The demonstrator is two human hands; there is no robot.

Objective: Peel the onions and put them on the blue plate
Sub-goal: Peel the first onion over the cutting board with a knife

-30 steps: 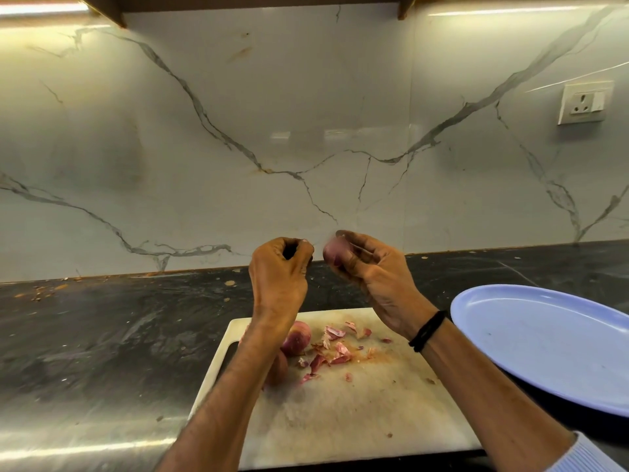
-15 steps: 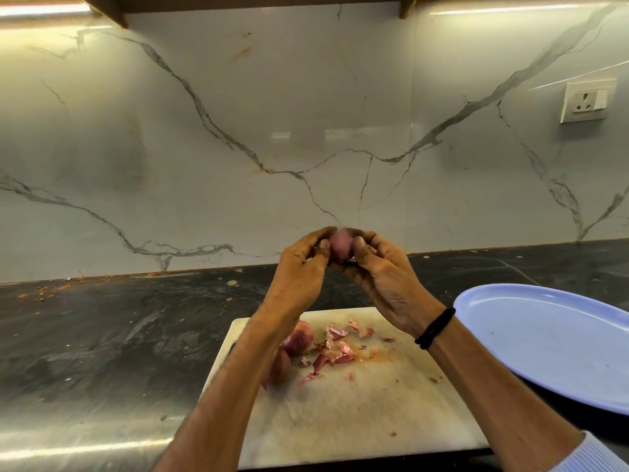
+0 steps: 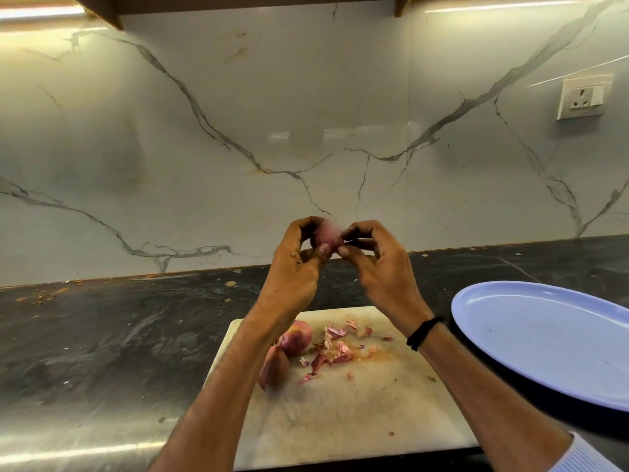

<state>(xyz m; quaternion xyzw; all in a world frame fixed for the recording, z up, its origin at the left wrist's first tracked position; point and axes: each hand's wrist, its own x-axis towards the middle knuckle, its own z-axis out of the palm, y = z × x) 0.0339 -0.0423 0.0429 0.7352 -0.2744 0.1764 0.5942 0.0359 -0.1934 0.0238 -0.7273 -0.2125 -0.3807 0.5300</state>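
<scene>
A small pink onion (image 3: 326,235) is held up in the air above the counter, blurred, between both hands. My left hand (image 3: 296,270) grips it from the left with curled fingers and thumb. My right hand (image 3: 377,267) pinches its right side with fingertips. Two unpeeled onions (image 3: 296,338) (image 3: 274,367) lie on the white cutting board (image 3: 340,410), partly behind my left forearm, beside loose pink peel scraps (image 3: 335,349). The blue plate (image 3: 551,338) sits to the right with nothing on it.
The board lies on a dark stone counter (image 3: 102,335) with small crumbs near the back. A white marble wall rises behind, with a socket (image 3: 582,97) at the upper right. The plate's near edge runs out of view on the right.
One second ago the hands were apart with the onion in my right hand. They came together on the onion, and it now sits more in my left hand's grip.
</scene>
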